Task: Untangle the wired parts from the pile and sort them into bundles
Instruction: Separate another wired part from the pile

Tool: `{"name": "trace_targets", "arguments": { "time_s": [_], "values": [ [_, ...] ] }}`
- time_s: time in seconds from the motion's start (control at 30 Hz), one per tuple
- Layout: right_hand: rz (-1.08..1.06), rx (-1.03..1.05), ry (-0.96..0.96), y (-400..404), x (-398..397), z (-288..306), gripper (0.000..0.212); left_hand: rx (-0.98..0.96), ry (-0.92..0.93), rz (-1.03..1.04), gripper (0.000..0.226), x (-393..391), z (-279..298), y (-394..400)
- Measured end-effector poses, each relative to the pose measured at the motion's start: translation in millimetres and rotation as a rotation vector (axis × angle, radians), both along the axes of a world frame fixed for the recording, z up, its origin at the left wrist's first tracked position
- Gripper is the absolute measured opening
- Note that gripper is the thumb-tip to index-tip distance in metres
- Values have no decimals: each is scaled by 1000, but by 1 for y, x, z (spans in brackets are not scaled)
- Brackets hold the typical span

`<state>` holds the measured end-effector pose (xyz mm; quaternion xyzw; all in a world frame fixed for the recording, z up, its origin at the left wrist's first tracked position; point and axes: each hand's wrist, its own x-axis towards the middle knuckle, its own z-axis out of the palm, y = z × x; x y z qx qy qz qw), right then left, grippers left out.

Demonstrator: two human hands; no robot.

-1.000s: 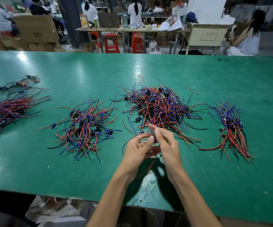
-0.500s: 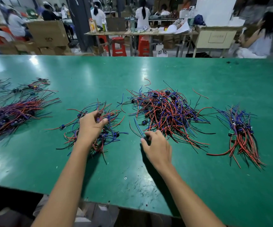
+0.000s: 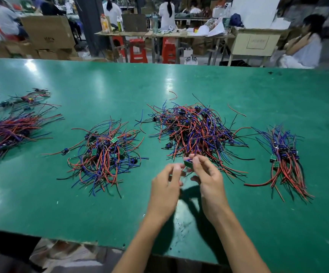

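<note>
— Wired part (image 3: 188, 163): small flat green board, thin wires trailing, pinched in right hand (image 3: 209, 179) grip just before tangled pile (image 3: 195, 131).

— Left hand (image 3: 166, 183)?

— Fingers curled at its wire; smooth green worktop (image 3: 100, 213) beneath.

Light: bright, from overhead
Glare: white patches on the bench (image 3: 169, 81) far edge
Blur: background
Distortion: edges bow

A glossy green table (image 3: 179, 79) holds a large tangled pile (image 3: 195, 131) of red, blue and black wires at centre, smaller piles left (image 3: 104, 152) and far left (image 3: 8, 131), and a bundle (image 3: 284, 156) at right.
</note>
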<state>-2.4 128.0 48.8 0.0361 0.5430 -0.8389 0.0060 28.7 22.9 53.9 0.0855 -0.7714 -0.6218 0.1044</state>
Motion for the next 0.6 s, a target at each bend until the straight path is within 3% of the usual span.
{"name": "trace_targets", "arguments": {
  "time_s": [0.07,0.13,0.33,0.5,0.6],
  "values": [
    [42,-151,-48,11,8,2,18,313,-160,-128,28,-5,-1,14],
    [57,-254,-65,21,14,2,16,518,-179,-230,32,-6,-3,19],
    [-17,-135,-43,37,19,-4,16,597,-58,-240,31,-4,-9,20],
    [-79,-196,-120,38,20,-13,17,561,9,-54,14,-1,-14,23],
    [-107,-181,-132,38,20,-21,19,630,8,28,19,1,-19,23]
  ]
}}
